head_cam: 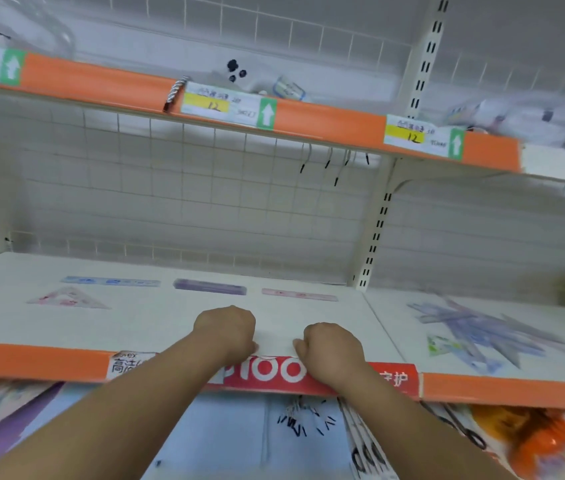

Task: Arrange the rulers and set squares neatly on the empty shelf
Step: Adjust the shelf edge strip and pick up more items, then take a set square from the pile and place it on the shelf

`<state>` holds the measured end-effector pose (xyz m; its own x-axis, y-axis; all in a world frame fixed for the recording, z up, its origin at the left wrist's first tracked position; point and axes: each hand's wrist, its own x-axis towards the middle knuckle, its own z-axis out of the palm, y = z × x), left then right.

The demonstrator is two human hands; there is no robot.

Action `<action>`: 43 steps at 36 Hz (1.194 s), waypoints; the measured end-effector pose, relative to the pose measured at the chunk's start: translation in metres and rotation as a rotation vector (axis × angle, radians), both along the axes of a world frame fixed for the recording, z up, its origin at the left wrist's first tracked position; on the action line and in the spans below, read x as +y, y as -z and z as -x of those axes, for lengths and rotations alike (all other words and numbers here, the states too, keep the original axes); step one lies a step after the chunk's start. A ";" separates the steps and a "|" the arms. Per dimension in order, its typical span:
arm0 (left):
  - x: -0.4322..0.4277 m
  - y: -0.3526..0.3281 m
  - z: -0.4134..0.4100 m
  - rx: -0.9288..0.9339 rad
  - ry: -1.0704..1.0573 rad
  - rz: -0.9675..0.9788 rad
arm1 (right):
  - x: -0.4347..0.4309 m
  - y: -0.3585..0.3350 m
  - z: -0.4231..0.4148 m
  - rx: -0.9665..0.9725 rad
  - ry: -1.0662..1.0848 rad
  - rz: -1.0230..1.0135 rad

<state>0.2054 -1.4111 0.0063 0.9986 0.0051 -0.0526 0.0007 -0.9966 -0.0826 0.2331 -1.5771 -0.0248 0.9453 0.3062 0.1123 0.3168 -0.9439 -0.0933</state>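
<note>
With fingers curled just in front of the purple ruler (210,287) on the shelf (135,327), left hand (227,329) and right hand (331,348) may pinch something thin, though I cannot tell; best lay each piece from the jumbled pile (482,330) to that ruler's right parallel to it.

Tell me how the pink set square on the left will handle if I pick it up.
The set square looks thin and see-through, so it is probably light, stiff plastic. It lies flat on the smooth shelf, so it will likely slide when pushed and be hard to lift by an edge. Flat and triangular, it should not roll.
</note>
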 end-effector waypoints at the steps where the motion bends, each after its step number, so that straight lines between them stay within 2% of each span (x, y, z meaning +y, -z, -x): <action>1: -0.006 -0.001 -0.001 0.004 0.001 0.001 | -0.006 -0.001 -0.001 -0.002 0.000 -0.004; 33: -0.124 -0.003 -0.126 -0.006 0.293 -0.074 | -0.108 0.001 -0.084 0.016 0.264 -0.059; 43: -0.190 0.000 -0.138 0.001 0.283 -0.075 | -0.170 0.007 -0.100 -0.017 0.207 -0.031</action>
